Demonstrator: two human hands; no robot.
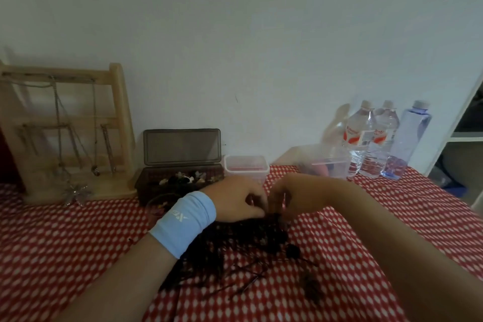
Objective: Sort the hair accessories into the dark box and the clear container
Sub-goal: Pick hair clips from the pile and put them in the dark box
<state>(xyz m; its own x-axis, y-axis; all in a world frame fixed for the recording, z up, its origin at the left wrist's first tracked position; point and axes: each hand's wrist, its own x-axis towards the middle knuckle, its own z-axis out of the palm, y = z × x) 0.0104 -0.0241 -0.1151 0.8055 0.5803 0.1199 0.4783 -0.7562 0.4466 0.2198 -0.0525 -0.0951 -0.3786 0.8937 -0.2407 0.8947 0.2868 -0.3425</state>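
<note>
- left hand [235, 198]: above the far edge of the pile, fingers curled in toward the thumb, pinching a dark piece [275, 217]. a light blue wristband [183, 222] is on the wrist.
- right hand [292, 196]: directly beside the left, fingertips almost meeting it, fingers curled down and pinching the same dark piece. what kind of piece it is is too blurred to tell.
- pile [248, 243]: dark hair accessories heaped on the tabletop [78, 243] under and in front of both hands. thin dark pins [248, 277] are scattered at its near edge.
- dark box [146, 188]: behind the left hand, lid upright against the wall, small light and dark accessories inside.
- clear container [247, 167]: just right of the dark box, no lid, behind the hands. contents unclear.
- second clear tub [324, 162]: further right, something pink inside.
- three bottles [366, 138]: upright by the wall, right of the tub.
- wooden stand [120, 125]: far left, chains hanging from its bars.
- tabletop cover: red cloth with white dots.
</note>
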